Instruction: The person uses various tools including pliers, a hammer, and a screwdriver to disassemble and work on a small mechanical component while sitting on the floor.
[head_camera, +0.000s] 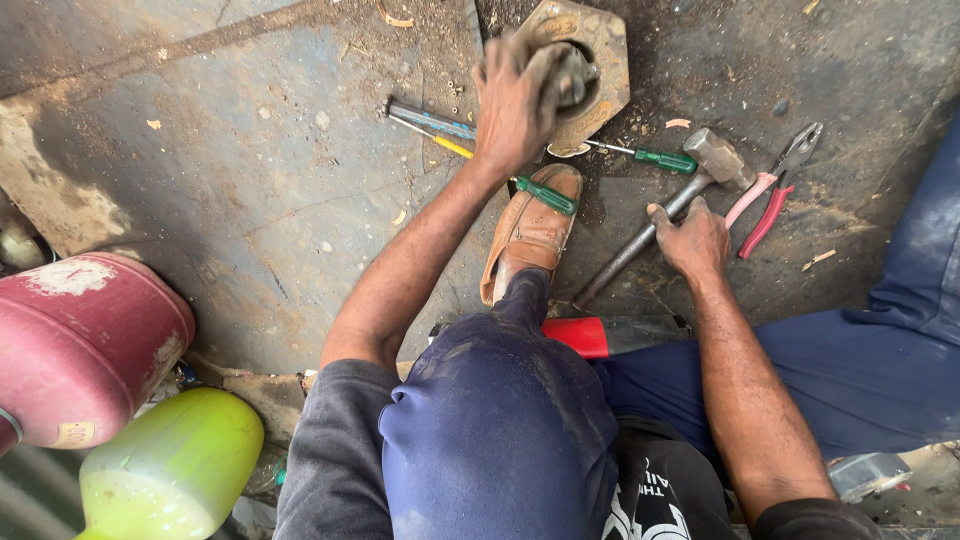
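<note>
Here the left hand (512, 105) clasps a grimy metal part (565, 72) seated in a hexagonal housing (600, 45) at the floor's (250, 200) far edge, while the right hand (690, 240) closes around a hammer (670, 210); pliers (775, 190) lie just beside. Striking seemingly calls for a steady hold.

the person wears a dark grey short-sleeved shirt (330, 450) whose sleeves end above the elbows, with pale lettering across the chest. the trousers (500, 420) are dark blue, dusty and faded at the knee. a worn tan leather shoe (530, 235) covers one foot. both forearms are bare and grimy.
</note>
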